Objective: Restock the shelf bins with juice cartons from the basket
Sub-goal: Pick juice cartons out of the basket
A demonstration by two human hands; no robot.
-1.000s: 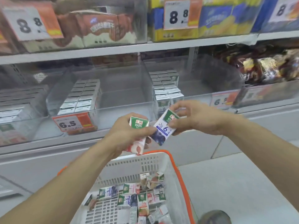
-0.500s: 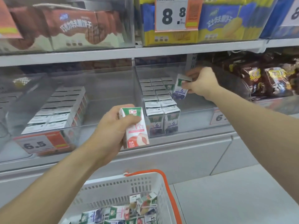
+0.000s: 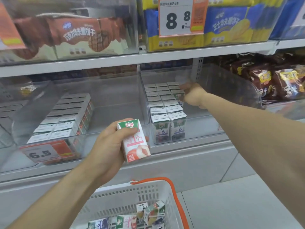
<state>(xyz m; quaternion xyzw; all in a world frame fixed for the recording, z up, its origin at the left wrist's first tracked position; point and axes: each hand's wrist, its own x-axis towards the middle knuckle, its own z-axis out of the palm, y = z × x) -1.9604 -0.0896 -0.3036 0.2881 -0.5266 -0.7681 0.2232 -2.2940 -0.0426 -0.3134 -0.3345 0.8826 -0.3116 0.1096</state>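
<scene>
Over on the left, the peach bin [image 3: 54,119] sits half stocked. The left hand [image 3: 109,146] grips a peach carton [image 3: 136,140] upright, clear of the shelf. Right hand [image 3: 192,95] is deep in the blueberry bin [image 3: 165,113], fingers curled on a blueberry carton [image 3: 179,96] beside the rows. Set crooked, it could topple its neighbours! The basket [image 3: 132,195] waits below.

- Price tag [image 3: 175,17] on the top shelf bin: "8.8".
- Price tag [image 3: 43,153] on the lower left bin's front: "6.5".
- Peach carton [image 3: 134,141] in the left hand: "1", "125mL".
- Front cartons [image 3: 170,129] in the middle bin: "6".
</scene>
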